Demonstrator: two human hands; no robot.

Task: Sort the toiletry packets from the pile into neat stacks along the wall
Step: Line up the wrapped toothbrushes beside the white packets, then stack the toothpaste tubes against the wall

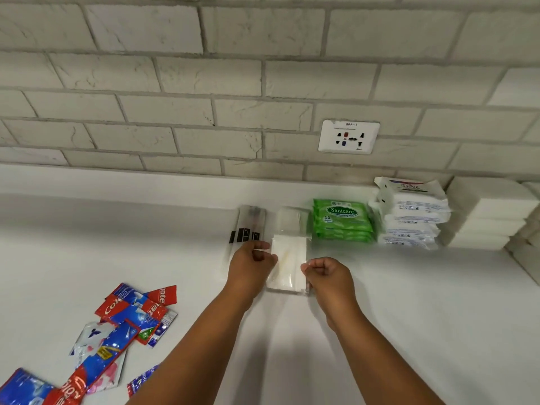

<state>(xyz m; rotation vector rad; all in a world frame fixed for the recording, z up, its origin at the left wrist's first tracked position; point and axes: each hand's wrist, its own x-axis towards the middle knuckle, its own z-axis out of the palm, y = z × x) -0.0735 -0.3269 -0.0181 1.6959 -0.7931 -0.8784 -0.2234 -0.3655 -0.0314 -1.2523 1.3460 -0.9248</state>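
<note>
Clear plastic wraps the flat white packet (287,263) that we hold between both hands over the white table (380,302), in front of the row along the wall. Our left hand (253,266) has its grip closed on the packet's upper left edge, thumb and fingers pinching it. Our right hand (328,276) has its grip closed on the right edge, fingers curled in.

Just behind the held packet lies a stack of similar clear packets (292,220), close to the grey brick wall (204,97). To its left lie long clear sachets with black markings (248,226). To its right sits a stack of green Sanicare wipe packs (342,220), then a taller stack of white Dove wipe packs (409,213), then a stack of plain white blocks (488,211) at the far right. The stacks stand just beside one another.

Well apart, at the lower left of the table, lies the loose pile of red and blue Colgate sachets (128,314), overlapping at odd angles with some white and pink ones among them. A white wall socket (349,137) sits above the green packs.
</note>
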